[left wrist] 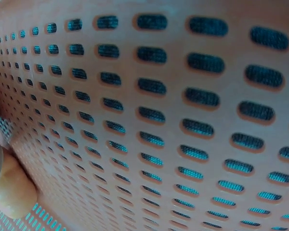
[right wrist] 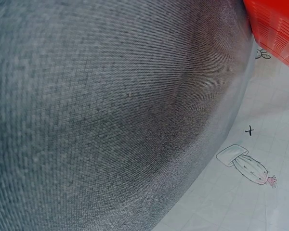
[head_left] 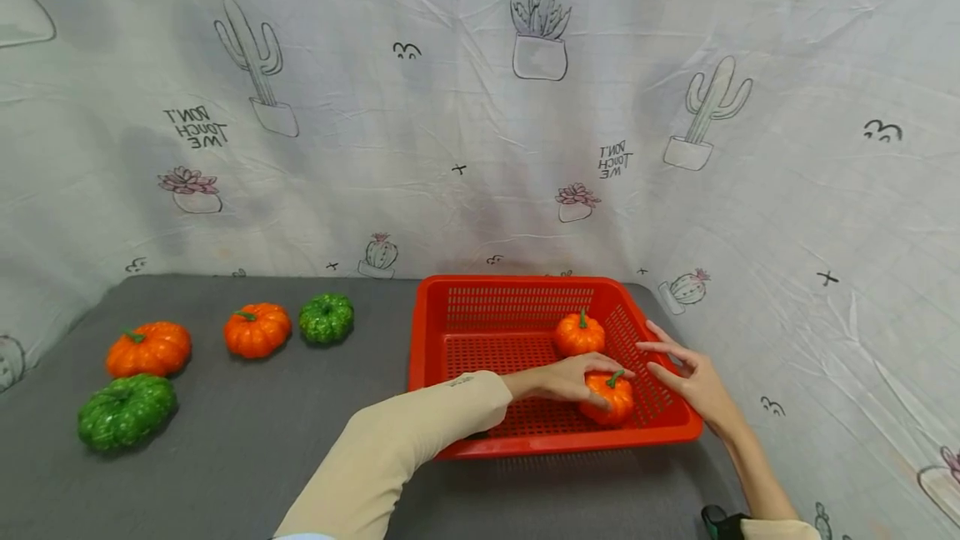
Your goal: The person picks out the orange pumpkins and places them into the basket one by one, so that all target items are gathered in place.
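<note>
In the head view a red plastic basket (head_left: 551, 445) with slotted walls stands on the grey table. My left hand (head_left: 562, 380) reaches into its right part and grips a small orange pumpkin (head_left: 615, 400) with a green stem, fingers over its top and side. Another orange pumpkin (head_left: 579, 334) sits just behind it in the basket. At the right rim is my right hand (head_left: 697, 382), its fingers spread and reaching over the edge, holding nothing. The left wrist view is filled by the slotted basket wall (left wrist: 173, 110); a pale rounded shape at its left edge is unclear.
On the table's left lie two orange pumpkins, one (head_left: 257, 330) nearer the basket and one (head_left: 150, 348) farther left. A small green pumpkin (head_left: 326, 318) and a larger green one (head_left: 126, 412) lie there too. A cactus-printed white cloth (head_left: 450, 107) hangs behind.
</note>
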The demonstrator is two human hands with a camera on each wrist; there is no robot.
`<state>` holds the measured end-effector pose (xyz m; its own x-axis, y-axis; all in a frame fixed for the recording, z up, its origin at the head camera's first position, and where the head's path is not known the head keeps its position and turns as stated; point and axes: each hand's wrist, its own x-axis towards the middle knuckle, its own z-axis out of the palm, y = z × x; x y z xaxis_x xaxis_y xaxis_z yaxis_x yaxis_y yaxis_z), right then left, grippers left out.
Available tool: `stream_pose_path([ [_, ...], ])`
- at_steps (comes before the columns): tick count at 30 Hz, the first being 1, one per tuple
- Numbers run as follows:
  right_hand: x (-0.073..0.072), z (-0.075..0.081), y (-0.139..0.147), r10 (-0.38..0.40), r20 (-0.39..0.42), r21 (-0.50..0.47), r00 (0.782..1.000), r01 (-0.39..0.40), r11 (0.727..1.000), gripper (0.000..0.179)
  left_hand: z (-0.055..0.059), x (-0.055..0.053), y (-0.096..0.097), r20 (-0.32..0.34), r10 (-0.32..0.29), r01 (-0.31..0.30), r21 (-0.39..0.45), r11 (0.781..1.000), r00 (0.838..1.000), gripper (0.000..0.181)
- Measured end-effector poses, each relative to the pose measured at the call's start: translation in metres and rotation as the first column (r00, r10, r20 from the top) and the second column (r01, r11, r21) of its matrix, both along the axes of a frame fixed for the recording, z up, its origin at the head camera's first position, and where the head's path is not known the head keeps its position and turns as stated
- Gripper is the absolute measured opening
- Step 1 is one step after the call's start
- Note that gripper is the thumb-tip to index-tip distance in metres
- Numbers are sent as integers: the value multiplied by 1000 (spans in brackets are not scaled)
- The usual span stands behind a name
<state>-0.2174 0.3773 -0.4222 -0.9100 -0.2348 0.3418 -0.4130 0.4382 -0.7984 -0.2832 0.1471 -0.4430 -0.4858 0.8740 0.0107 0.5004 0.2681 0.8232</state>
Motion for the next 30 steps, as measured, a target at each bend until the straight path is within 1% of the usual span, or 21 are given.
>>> stream_pose_path([
  [4, 0, 1, 0, -11, 5, 8, 1000, 11, 1000, 29, 1, 0, 0, 42, 15, -16, 14, 1000, 999, 58],
  [10, -1, 2, -1, -6, 6, 6, 1000, 6, 1000, 30, 2, 0, -1, 31, 5, -6, 44, 999, 1000, 58],
  [14, -1, 2, -2, -6, 6, 16, 1000, 6, 1000, 30, 3, 1, -3, 52, 4, -7, 62, 998, 999, 59],
  [19, 1, 2, -2, -20, 3, 39, 1000, 20, 999, 29, 5, 2, -5, 81, 0, -5, 60, 998, 997, 61],
  [23, 2, 2, -3, -20, -6, 40, 1000, 20, 999, 30, 4, 1, -4, 71, -4, 1, 53, 999, 997, 63],
  [28, 1, 1, -2, -11, -3, 33, 1000, 12, 999, 30, 3, 1, -4, 23, -1, 0, 34, 999, 1000, 64],
  [30, 1, 1, -2, -7, 1, 22, 1000, 7, 1000, 30, 3, 1, -3, 18, 2, -3, 34, 999, 1000, 64],
])
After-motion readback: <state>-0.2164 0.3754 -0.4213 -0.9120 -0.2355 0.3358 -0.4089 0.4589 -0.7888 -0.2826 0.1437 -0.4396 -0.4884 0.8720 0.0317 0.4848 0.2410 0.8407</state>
